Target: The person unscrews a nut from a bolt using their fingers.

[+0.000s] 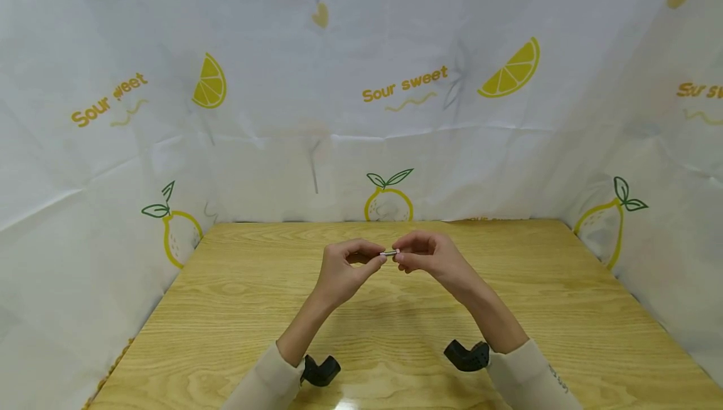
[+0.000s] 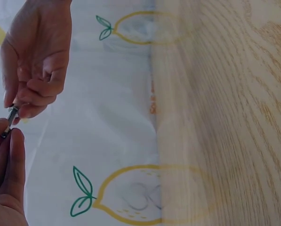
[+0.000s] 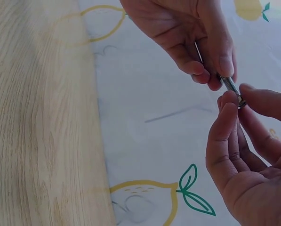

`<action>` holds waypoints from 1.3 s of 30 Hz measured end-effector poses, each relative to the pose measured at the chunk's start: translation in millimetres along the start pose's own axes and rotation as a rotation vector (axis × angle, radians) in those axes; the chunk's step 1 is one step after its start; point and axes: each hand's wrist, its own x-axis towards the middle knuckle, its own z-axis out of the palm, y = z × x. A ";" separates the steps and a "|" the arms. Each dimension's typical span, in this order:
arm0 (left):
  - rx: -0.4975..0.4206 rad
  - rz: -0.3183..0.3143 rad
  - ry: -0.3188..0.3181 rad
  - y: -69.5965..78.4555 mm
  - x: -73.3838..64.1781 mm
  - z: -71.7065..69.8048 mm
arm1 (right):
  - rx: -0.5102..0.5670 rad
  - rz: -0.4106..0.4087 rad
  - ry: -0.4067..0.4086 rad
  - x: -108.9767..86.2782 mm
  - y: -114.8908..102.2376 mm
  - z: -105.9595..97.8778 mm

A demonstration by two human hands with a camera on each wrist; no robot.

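Note:
A small silver bolt (image 1: 390, 253) is held level between both hands above the table. My left hand (image 1: 346, 272) pinches one end of it with thumb and fingertips. At the other end, the thumb and fingers of my right hand (image 1: 440, 262) grip it. Threads show along the bolt (image 3: 231, 86) in the right wrist view, with its wider head at the right fingertips. In the left wrist view the bolt (image 2: 12, 115) spans the gap between the hands. The left fingertips partly hide its far end, so I cannot tell whether a nut sits there.
Below the hands spreads a wood-grain table (image 1: 226, 334). A white cloth (image 1: 271, 165) printed with lemons and lettering hangs along its back and sides. Black curved mounts (image 1: 321, 371) stick out from both cuffs.

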 end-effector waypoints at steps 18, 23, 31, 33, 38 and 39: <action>0.002 -0.012 -0.005 -1.1 -0.4 1.6 | -0.005 0.011 0.004 -1.0 -1.2 0.4; 0.002 -0.017 0.000 -0.1 -0.8 1.6 | 0.012 0.003 0.017 -0.8 -1.0 1.3; -0.008 -0.036 0.009 2.1 -1.6 1.4 | -0.003 0.004 -0.030 -0.6 0.0 -0.9; -0.010 -0.035 0.006 2.3 -1.4 1.4 | -0.008 0.006 -0.028 -0.7 -0.7 -1.1; -0.006 -0.031 0.002 1.1 -1.2 1.3 | 0.007 0.002 0.003 -1.4 -2.0 0.6; -0.006 -0.032 0.003 0.9 -1.2 1.2 | 0.010 -0.001 0.007 -1.4 -1.9 0.9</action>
